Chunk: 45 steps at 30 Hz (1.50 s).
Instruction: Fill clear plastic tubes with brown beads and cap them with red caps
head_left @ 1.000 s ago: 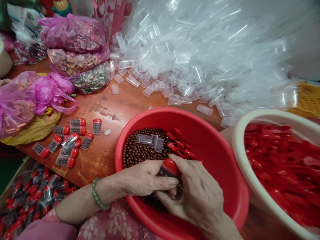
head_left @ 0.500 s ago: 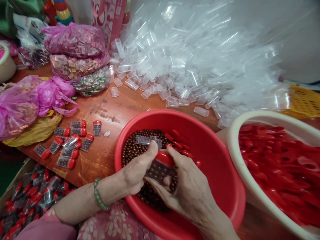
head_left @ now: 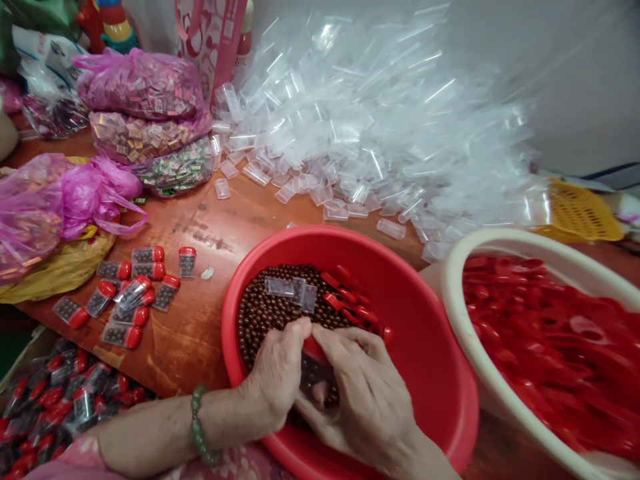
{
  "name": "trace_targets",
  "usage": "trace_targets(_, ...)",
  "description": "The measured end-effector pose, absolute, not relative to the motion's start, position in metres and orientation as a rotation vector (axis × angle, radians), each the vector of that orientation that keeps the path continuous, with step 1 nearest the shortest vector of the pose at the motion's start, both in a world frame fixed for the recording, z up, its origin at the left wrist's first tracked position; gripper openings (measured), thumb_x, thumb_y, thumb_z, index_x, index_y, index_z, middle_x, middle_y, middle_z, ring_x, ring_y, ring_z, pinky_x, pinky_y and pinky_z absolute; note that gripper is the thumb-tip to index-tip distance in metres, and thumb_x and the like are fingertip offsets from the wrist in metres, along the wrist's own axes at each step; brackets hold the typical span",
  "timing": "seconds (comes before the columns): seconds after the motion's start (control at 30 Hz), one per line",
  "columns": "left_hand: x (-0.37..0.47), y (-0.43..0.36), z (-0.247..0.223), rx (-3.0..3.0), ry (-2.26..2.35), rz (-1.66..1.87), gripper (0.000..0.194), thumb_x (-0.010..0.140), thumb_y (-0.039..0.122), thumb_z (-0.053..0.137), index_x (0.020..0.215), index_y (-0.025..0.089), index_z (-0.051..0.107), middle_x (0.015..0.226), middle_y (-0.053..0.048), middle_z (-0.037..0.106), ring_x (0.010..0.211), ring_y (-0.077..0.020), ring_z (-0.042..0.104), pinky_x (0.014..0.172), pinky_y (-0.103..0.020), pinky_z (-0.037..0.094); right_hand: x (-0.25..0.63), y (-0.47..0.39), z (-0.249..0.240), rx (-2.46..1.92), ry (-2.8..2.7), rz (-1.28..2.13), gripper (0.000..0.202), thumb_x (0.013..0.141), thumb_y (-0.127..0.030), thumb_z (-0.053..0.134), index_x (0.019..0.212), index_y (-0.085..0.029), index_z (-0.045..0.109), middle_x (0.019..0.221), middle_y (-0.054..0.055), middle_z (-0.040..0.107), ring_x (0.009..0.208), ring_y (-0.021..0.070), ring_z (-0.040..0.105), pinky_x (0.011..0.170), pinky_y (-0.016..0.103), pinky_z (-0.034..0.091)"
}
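Between my two hands is a small clear plastic container (head_left: 315, 375) of dark brown balls with a red cap, partly hidden by fingers. My left hand (head_left: 277, 377), a green bead bracelet at its wrist, closes on the container's left side with the thumb up at the cap. From the right, my right hand (head_left: 365, 387) wraps around it, fingertips at the cap. Both are over a red basin (head_left: 420, 333). In the basin lie brown balls (head_left: 260, 313), several empty clear containers (head_left: 293, 290) and red caps (head_left: 353, 300) just beyond my fingers.
A cream tub (head_left: 453, 273) of red caps stands at right. Clear containers (head_left: 340, 147) are heaped behind the basin. Filled containers (head_left: 130, 293) lie on the table at left, with more in a box (head_left: 65, 400) below. Pink bags (head_left: 145, 87) and a yellow basket (head_left: 585, 210) are farther back.
My hands have come closer together around the capped container and moved lower, off the loose clear containers in the basin. The view has shifted slightly.
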State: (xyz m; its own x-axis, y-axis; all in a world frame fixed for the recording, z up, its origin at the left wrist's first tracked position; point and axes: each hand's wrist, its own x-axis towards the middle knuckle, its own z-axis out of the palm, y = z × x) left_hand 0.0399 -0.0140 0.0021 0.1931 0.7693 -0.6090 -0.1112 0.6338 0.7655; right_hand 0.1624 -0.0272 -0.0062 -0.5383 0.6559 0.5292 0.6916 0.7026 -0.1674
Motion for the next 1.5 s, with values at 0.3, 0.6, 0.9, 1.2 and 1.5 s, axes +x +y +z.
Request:
trace_targets(0.3,-0.024,-0.022,0.007,0.797,1.008,0.84,0.059,0.093,0.059,0.029,0.083,0.013,0.064,0.064,-0.005,0.061,0.061,-0.0156,0.056,0.064,-0.029,0.047,0.19,0.006,0.005,-1.176,-2.502,0.663,0.064,0.088,-0.045,0.058,0.141,-0.017,0.036,0.126,0.015,0.061,0.114,0.0242,0.06,0.09,0.038,0.053)
trace_targets(0.6,-0.157,-0.004,-0.024,1.601,2.347,0.739,0.04,0.094,0.044,0.038,0.098,0.016,0.065,0.085,-0.008,0.067,0.084,-0.0255,0.063,0.08,-0.04,0.048,0.197,0.086,-0.054,-1.732,-2.429,0.754,0.024,0.088,-0.03,0.057,0.102,-0.014,0.067,0.099,0.012,0.07,0.092,0.0247,0.066,0.083,0.036,0.049)
trace_targets(0.9,-0.103,-0.007,-0.023,2.035,1.99,1.043,0.04,0.09,0.031,0.05,0.127,0.016,0.049,0.136,-0.016,0.053,0.132,-0.0302,0.046,0.11,-0.052,0.037,0.181,0.085,-0.054,-1.738,-2.343,0.891,0.028,0.074,-0.031,0.071,0.096,-0.016,0.065,0.095,0.009,0.071,0.088,0.0235,0.065,0.077,0.034,0.049)
trace_targets(1.2,-0.033,-0.02,-0.032,2.103,1.403,1.183,0.023,0.088,0.01,0.049,0.108,0.012,0.059,0.115,-0.016,0.066,0.123,-0.0259,0.054,0.106,-0.051,0.044,0.17,0.068,-0.048,-1.746,-2.206,0.986,0.022,0.079,-0.041,0.061,0.074,-0.02,0.059,0.076,0.006,0.066,0.07,0.0208,0.06,0.066,0.032,0.044)
trace_targets(1.5,-0.036,-0.016,-0.035,2.111,1.358,1.174,0.02,0.086,0.007,0.05,0.102,0.013,0.061,0.112,-0.014,0.068,0.128,-0.027,0.05,0.105,-0.055,0.044,0.159,0.038,-0.056,-1.746,-2.102,1.468,0.02,0.077,-0.034,0.059,0.063,-0.021,0.053,0.06,0.001,0.057,0.056,0.0168,0.053,0.057,0.03,0.041)
